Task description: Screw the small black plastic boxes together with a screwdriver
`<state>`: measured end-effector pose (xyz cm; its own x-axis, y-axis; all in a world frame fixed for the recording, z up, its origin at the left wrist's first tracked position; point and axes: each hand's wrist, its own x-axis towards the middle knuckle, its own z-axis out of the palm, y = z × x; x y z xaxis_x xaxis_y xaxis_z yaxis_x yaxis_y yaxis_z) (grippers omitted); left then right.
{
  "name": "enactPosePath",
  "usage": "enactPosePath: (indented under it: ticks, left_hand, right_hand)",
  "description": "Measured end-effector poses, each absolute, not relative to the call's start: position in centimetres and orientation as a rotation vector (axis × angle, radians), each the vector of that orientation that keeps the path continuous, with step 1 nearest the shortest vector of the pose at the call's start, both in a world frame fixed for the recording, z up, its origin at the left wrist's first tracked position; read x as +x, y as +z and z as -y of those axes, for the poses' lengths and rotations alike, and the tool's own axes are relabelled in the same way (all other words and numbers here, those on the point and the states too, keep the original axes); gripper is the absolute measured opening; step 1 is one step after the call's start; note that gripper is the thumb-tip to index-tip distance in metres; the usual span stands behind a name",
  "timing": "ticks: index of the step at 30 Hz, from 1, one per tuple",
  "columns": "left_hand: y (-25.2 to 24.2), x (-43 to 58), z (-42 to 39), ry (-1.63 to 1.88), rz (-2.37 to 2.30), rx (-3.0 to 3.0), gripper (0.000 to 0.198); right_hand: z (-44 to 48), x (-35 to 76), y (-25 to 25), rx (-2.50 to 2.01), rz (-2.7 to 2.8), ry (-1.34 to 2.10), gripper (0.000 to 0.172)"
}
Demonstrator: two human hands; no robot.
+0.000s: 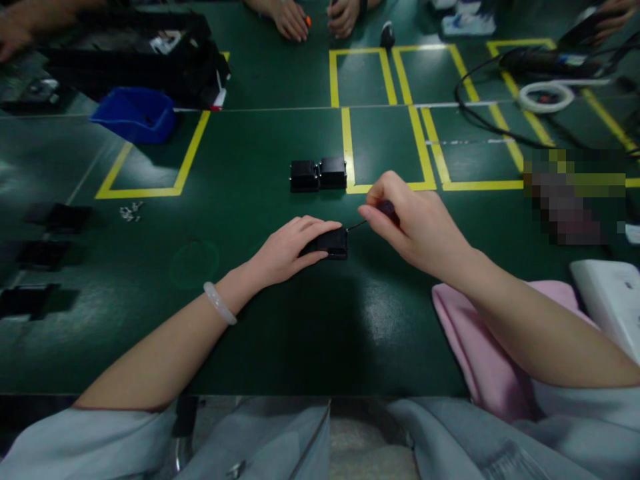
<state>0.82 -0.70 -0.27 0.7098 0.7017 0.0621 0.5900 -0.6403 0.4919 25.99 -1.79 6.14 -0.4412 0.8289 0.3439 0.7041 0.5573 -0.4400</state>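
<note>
A small black box-shaped part [334, 244] lies on the green table in front of me. My left hand [295, 248] grips it from the left, thumb along the near side and fingers over the far side. A screwdriver [388, 209] is in my closed right hand [407, 217]. Its thin shaft slants down to the left, and the tip meets a small metal screw at the part's right end. Just beyond, two similar black parts [304, 175] stand side by side, with small metal bits at their ends.
Loose silvery screws [131, 212] lie at left, below a blue bin [137, 115]. Several black pieces [43, 253] sit at far left. A pink cloth [460, 320] and white box [607, 293] are at right. Across the table are another person's hands [291, 20] and a black cable [463, 100].
</note>
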Motion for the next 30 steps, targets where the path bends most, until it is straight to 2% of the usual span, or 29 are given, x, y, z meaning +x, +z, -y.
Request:
enactPosePath:
  ticks: [23, 30]
  left_hand:
    - [-0.10, 0.85, 0.77, 0.344, -1.005, 2.470, 0.048]
    - [-0.32, 0.79, 0.76, 0.362, -0.995, 2.487, 0.049]
  right_hand:
    - [1.72, 25.99, 6.21, -1.236, 2.296, 0.307, 0.017]
    - [1.70, 25.96, 6.00, -1.221, 2.254, 0.296, 0.013]
